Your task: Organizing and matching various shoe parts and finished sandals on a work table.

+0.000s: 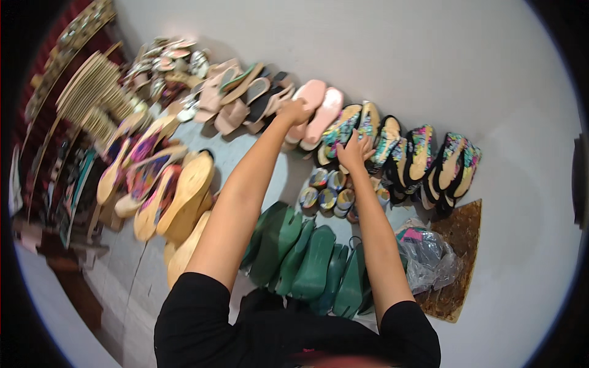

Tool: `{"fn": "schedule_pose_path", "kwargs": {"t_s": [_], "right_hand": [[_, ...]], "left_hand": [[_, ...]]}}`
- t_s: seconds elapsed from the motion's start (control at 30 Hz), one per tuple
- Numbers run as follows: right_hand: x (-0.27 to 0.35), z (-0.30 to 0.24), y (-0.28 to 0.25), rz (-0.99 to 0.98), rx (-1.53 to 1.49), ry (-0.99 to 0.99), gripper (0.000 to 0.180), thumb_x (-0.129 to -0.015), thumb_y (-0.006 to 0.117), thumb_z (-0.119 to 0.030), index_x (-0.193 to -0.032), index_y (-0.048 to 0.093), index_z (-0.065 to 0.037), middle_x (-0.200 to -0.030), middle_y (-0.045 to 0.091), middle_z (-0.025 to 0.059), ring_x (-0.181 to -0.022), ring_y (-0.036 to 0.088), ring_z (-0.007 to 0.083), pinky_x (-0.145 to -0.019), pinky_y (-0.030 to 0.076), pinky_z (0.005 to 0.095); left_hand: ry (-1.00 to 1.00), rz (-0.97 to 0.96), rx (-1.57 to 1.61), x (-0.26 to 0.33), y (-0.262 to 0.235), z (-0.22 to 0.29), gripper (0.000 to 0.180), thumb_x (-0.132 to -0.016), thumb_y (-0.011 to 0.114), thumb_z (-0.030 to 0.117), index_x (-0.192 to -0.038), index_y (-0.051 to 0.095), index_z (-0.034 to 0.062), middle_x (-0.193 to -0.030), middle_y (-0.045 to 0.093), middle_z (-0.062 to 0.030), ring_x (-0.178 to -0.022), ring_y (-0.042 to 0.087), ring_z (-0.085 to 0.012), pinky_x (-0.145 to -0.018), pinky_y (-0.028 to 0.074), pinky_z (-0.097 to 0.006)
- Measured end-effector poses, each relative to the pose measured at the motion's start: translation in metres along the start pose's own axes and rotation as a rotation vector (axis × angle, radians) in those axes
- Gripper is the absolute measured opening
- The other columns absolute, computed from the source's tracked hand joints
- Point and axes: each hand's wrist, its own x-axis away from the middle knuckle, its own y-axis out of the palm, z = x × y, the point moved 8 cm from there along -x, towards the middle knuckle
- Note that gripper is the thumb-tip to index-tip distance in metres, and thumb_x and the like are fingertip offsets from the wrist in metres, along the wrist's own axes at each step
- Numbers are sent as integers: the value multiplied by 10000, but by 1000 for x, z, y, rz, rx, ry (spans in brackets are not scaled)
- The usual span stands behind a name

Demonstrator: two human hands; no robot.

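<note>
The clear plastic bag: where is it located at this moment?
In the head view, the clear plastic bag is at lower right, just right of the right forearm, partly covering the brown board.

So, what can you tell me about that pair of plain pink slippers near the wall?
The pink slippers are pale, with smooth, slightly shiny insoles that look leather-like, and rounded ends. They slant side by side, upper ends toward the pale wall, between a jumble of sandals and the flowered slippers. The left hand covers part of the left one; how firmly it holds it is unclear. Any straps are hard to make out.
</note>
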Motion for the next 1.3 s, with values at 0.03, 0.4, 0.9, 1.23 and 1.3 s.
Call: {"fn": "schedule_pose_path", "kwargs": {"t_s": [0.03, 0.4, 0.9, 1.23, 1.3], "right_hand": [[4, -9, 4, -6, -8, -69, 668, -719, 608, -287, -1255, 292, -43, -1319, 172, 247, -1259, 69, 402, -960, 37, 610], [89, -259, -8, -119, -148, -672, 528, -714, 613, -341, -1163, 448, -118, -1256, 287, 197, -1170, 241, 359, -974, 186, 455], [171, -484, -60, -422, -347, -906, 404, -818, 519, -266, -1140, 465, -29, -1079, 506, 169, -1022, 464, 250, -876, 370, 341], [180, -485, -23, -663, 68, -578, 411, -817, 529, -312, -1090, 501, -5, -950, 582, 108, -677, 540, 153, -666, 448, 277], [175, -490, -19, -670, 69, -520, 408, -822, 511, -303, -1109, 485, -14, -924, 578, 86, -699, 545, 137, -651, 435, 271]], "left_hand": [[77, -193, 28, 6, -1, 19, 527, -768, 498, 435, -1152, 489, 74, -1105, 514, -190, -1005, 508, -310, -853, 391, -421], [125, -264, 53, 200, -253, 53, 498, -817, 481, 430, -1150, 485, 60, -1075, 546, -142, -861, 569, -192, -734, 448, -326], [-232, -9, 120, 537, -499, -229, 444, -851, 445, 429, -1202, 441, 157, -1024, 565, -43, -874, 548, -142, -719, 431, -265], [-15, -169, 159, 471, -510, -278, 480, -843, 470, 412, -1213, 426, 110, -1037, 559, -83, -883, 558, -147, -691, 437, -264], [24, -202, 155, 453, -513, -290, 470, -850, 471, 399, -1218, 423, 111, -1033, 565, -78, -864, 548, -132, -721, 428, -269]]}}
